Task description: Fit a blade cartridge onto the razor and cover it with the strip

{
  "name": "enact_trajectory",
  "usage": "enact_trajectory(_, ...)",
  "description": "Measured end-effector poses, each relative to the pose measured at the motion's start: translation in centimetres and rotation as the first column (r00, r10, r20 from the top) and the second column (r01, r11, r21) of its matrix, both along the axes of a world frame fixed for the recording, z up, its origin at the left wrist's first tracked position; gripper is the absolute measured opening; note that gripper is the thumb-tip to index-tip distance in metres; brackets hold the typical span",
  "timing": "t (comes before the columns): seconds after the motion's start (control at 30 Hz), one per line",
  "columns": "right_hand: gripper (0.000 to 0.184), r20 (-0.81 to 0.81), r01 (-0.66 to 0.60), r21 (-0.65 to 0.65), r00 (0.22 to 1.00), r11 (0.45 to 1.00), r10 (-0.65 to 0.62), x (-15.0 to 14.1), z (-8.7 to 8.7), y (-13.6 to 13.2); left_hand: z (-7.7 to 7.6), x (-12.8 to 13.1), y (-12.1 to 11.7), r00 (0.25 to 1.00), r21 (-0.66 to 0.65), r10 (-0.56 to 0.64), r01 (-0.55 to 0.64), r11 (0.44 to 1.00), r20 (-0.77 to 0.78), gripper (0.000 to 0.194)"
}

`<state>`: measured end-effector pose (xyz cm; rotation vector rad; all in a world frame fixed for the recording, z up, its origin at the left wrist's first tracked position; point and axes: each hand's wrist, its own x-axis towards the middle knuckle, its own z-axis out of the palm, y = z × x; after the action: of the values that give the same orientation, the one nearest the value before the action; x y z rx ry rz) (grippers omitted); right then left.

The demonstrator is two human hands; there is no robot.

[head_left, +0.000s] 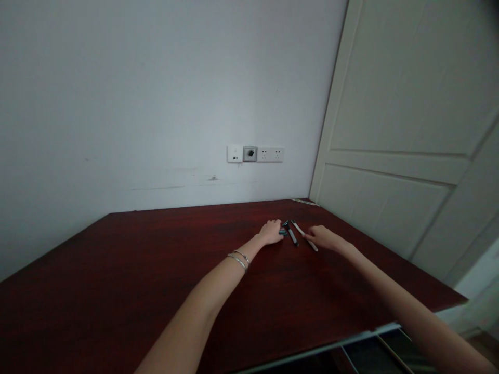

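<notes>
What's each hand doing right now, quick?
Left hand: fingers curled at a small dark teal object; grip can't be told.
Right hand: fingers at a dark-tipped white stick; can't tell if it's gripped.

The worktop (156, 280) shows smooth wood grain; the white stick (313, 245) and grey handle (292, 236) appear plastic, the bracelets (242, 254) polished metal.
</notes>
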<state>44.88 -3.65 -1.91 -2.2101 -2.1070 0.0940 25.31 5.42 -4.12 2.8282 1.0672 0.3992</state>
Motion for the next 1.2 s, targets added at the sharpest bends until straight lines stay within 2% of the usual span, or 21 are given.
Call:
enact_trajectory(0.1, 0.037, 0.008, -0.020, 0.070, 1.000, 0.997, 0.019, -1.3, -0.2, 0.2, 0.1, 0.0, 0.0, 1.000, -0.032, -0.004, 0.004, 0.999, -0.008, 0.051)
enact_trajectory(0.27, 0.047, 0.051, -0.043, 0.007, 0.998, 0.999, 0.043, -3.1, -0.7, 0.6, 0.3, 0.0, -0.2, 1.000, -0.037, 0.000, 0.000, 0.999, -0.021, 0.050)
enact_trajectory(0.47, 0.035, 0.037, -0.044, -0.076, 0.998, 0.996, 0.047, -3.0, -0.9, 1.4, 0.2, 0.2, -0.2, 0.999, -0.037, 0.013, -0.014, 0.999, -0.040, 0.043)
enact_trajectory(0.7, 0.026, 0.022, -0.030, -0.060, 0.999, 0.998, 0.031, -3.0, -1.0, 1.9, 0.3, 0.3, -0.2, 1.000, -0.043, 0.009, -0.010, 0.999, -0.026, 0.046)
enact_trajectory(0.97, 0.026, 0.020, -0.047, -0.051, 0.999, 0.998, 0.048, -3.0, -1.0, 2.1, 0.2, 0.5, -0.3, 1.000, -0.052, 0.005, -0.006, 0.999, -0.020, 0.053)
enact_trajectory(1.1, 0.035, 0.016, 0.011, 0.002, 1.000, 1.000, -0.011, -3.3, -0.3, 2.1, 0.1, -0.5, 0.3, 1.000, -0.069, 0.010, -0.010, 0.998, -0.002, 0.061)
enact_trajectory(1.2, 0.036, 0.006, 0.040, 0.052, 0.999, 0.998, -0.040, -4.2, 0.3, 2.2, 0.3, -2.6, 1.1, 0.999, -0.060, 0.024, -0.022, 0.998, 0.030, 0.065)
